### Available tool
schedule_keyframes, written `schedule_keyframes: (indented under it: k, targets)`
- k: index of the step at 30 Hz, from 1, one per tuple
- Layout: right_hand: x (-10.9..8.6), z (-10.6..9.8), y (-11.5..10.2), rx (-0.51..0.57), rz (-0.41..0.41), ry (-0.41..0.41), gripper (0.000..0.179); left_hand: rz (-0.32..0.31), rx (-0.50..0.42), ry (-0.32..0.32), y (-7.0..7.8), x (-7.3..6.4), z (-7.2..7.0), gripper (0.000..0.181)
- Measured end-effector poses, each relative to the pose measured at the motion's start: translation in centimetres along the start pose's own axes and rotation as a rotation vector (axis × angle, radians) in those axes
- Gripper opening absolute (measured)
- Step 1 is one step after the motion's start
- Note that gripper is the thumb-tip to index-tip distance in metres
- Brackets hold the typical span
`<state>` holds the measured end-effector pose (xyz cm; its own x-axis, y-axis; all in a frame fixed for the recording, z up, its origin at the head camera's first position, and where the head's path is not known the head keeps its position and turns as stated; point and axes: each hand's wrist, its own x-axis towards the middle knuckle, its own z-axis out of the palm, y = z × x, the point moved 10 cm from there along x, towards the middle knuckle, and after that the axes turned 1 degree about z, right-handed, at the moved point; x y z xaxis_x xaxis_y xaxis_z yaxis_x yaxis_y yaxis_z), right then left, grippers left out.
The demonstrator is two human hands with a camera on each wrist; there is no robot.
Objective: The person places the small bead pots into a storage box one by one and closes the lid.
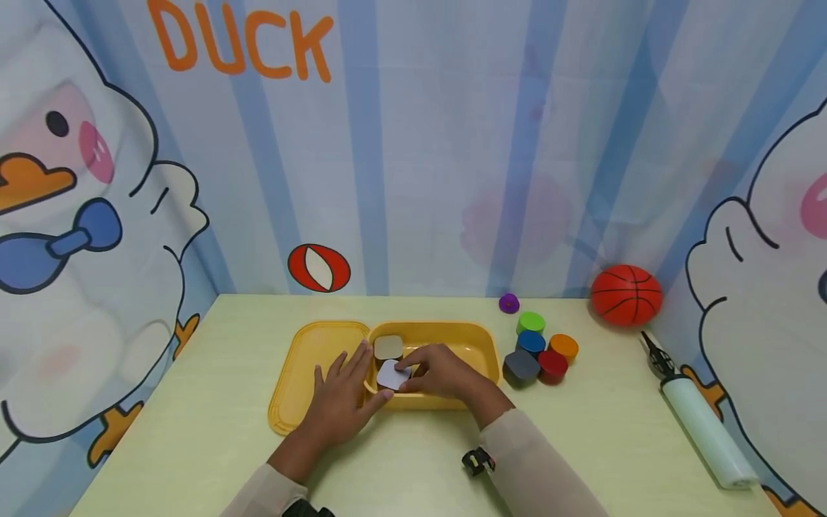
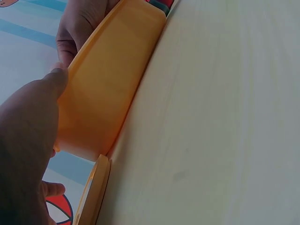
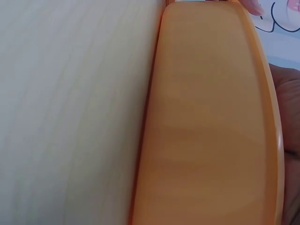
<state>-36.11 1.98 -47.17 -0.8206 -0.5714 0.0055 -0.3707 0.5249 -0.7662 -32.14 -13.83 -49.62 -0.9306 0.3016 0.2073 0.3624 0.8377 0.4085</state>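
A yellow plastic box (image 1: 452, 403) stands uncovered on the table, its flat yellow lid (image 1: 291, 402) beside it on the left. Inside the box's left end is a beige rounded-square piece (image 1: 388, 346), and in front of it a pale lavender one (image 1: 391, 375). My right hand (image 1: 446, 370) reaches over the box and pinches the lavender piece between thumb and fingers. My left hand (image 1: 342, 402) lies along the box's left end with its fingers extended; in the left wrist view its thumb (image 2: 57, 77) touches the rim. The box's wall (image 3: 211, 112) hides the pieces from the right wrist view.
Right of the box cluster short round pieces: green (image 1: 531, 322), blue (image 1: 530, 342), orange (image 1: 564, 348), red (image 1: 553, 366), plus a dark grey one (image 1: 520, 368). Behind them sits a small purple object (image 1: 509, 303). Farther right are a red basketball (image 1: 626, 295) and a pale green pump (image 1: 707, 431).
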Motion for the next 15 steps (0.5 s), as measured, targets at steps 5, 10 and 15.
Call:
schedule_keyframes:
  k: [5, 10, 15]
  targets:
    - [-0.1, -0.9, -0.1, 0.02, 0.027, 0.085, 0.036, -0.002, 0.001, -0.002, 0.0, 0.0, 0.0, 0.088]
    - [-0.1, -1.5, 0.0, -0.013, 0.059, 0.136, 0.028, -0.007, -0.012, -0.005, -0.1, 0.0, 0.0, 0.088]
    - [0.2, -1.1, 0.0, -0.027, 0.057, 0.11, 0.02, -0.01, -0.01, -0.015, -0.1, 0.0, 0.1, 0.088]
